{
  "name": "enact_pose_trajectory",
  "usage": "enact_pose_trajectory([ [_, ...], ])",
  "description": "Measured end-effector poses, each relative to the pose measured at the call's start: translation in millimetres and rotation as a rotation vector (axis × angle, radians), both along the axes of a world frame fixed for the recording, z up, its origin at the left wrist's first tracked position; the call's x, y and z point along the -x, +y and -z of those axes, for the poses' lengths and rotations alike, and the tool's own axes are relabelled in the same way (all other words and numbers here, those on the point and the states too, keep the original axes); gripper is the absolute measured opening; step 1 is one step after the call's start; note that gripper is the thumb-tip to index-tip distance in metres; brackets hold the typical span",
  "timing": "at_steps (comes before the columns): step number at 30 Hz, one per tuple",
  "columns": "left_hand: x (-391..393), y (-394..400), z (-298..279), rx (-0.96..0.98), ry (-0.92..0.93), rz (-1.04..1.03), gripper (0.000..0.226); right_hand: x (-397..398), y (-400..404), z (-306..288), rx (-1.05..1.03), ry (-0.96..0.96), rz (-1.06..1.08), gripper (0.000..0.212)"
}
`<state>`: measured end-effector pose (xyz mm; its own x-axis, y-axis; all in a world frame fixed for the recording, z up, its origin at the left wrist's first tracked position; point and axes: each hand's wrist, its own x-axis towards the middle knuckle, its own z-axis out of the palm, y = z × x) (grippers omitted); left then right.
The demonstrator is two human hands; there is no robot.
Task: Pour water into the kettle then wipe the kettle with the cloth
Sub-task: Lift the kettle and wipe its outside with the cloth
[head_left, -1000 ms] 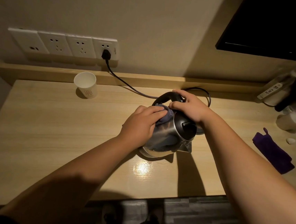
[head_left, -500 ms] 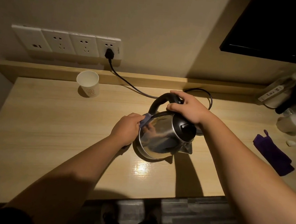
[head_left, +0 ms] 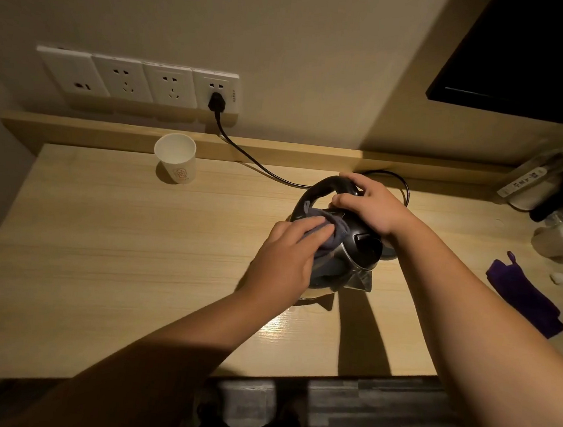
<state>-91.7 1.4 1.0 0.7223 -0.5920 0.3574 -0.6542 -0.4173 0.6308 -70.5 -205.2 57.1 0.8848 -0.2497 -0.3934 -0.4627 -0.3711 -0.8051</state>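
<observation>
A steel kettle [head_left: 355, 255] with a black lid and black arched handle sits tilted on the wooden desk [head_left: 115, 249], spout toward me. My right hand [head_left: 370, 204] grips the top of the handle. My left hand [head_left: 286, 258] presses a grey-blue cloth [head_left: 440, 242] against the kettle's upper left side, near the lid. Most of the cloth is hidden under my fingers. A white paper cup [head_left: 175, 158] stands upright at the back left of the desk.
A black power cord [head_left: 244, 154] runs from the wall socket [head_left: 216, 91] to behind the kettle. A purple cloth [head_left: 523, 295] lies at the right. Bottles and a power strip [head_left: 524, 180] crowd the back right corner. A dark screen [head_left: 536, 55] hangs above.
My left hand with the cloth has moved from the kettle's left side back up onto its upper side near the lid. My right hand has stayed on the handle.
</observation>
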Motion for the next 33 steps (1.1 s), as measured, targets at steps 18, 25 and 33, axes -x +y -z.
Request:
enact_pose_trajectory([
  [18, -37.2, 36.5, 62.9, -0.314, 0.177, -0.169, 0.049, 4.0, -1.3, 4.4, 0.018, 0.001, 0.022, 0.06],
  [25, -38.1, 32.5, 52.2, -0.245, 0.212, -0.205, 0.046, 2.3, 0.2, 5.5, 0.01, 0.002, 0.059, 0.062],
  [33, 7.3, 6.9, -3.8, 0.01, 0.0, -0.03, 0.051, 3.4, 1.0, 4.3, 0.001, -0.009, 0.083, 0.059],
])
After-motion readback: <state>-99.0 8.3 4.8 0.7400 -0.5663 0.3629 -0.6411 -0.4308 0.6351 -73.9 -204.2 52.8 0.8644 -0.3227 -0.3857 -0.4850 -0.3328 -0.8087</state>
